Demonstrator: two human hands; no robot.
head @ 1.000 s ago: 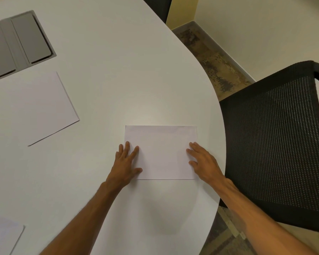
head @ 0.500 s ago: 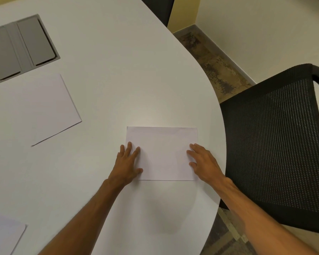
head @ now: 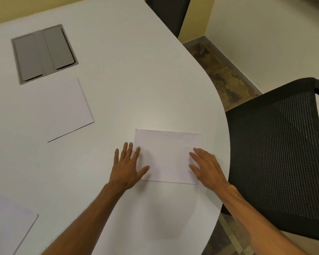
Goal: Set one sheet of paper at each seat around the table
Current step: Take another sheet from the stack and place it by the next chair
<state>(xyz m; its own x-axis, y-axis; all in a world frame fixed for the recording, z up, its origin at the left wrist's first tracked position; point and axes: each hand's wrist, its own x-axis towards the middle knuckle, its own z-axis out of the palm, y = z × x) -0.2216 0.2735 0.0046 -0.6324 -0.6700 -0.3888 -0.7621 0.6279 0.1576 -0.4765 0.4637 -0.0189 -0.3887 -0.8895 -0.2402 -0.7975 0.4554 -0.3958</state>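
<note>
A white sheet of paper (head: 168, 153) lies flat on the white table (head: 136, 74), close to the curved right edge and beside a black mesh chair (head: 280, 148). My left hand (head: 127, 166) rests flat with spread fingers on the sheet's left edge. My right hand (head: 206, 168) lies flat with fingers apart on its right edge. Neither hand grips the paper. A second sheet (head: 63, 111) lies further left on the table, and a third sheet (head: 6, 225) shows at the bottom left corner.
A grey double-lid cable hatch (head: 42, 52) is set into the tabletop at the upper left. Another dark chair back (head: 168, 11) stands at the far table edge. Patterned carpet (head: 225, 78) and a cream wall lie to the right.
Both hands stay flat on the sheet's edges. The view has shifted so the table contents sit further right and lower, showing more of the far wall.
</note>
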